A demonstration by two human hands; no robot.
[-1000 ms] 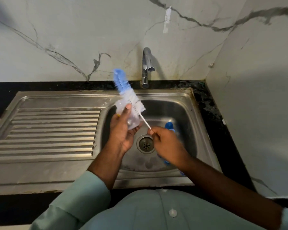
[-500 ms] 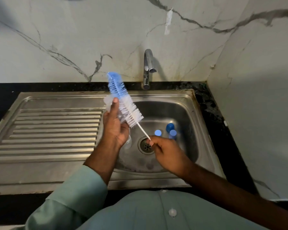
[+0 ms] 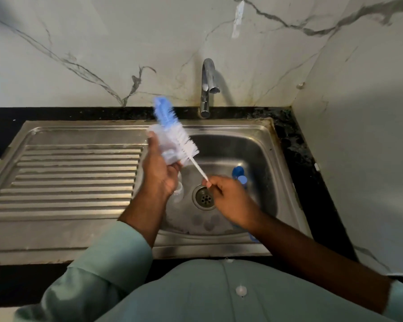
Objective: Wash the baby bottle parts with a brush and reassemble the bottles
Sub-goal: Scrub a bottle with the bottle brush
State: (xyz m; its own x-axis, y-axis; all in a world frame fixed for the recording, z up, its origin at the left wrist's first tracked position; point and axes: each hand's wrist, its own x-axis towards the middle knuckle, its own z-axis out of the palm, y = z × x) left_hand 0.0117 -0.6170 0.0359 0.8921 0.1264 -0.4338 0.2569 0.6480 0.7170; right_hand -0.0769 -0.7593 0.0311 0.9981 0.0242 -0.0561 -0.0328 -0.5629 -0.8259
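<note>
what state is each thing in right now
clear bottle: held up over the sink, brush against it
brush: tilted, blurred
left hand: grips the bottle
right hand: pinches the brush handle
tap: no water running
blue caps: lying in the basin
drain: unplugged

One head-worn wide-angle camera looks forward and steeply down from close above the sink (image 3: 261, 145), facing the marble wall (image 3: 102, 43); the wearer's own shirt front (image 3: 207, 293) fills the bottom edge.
</note>
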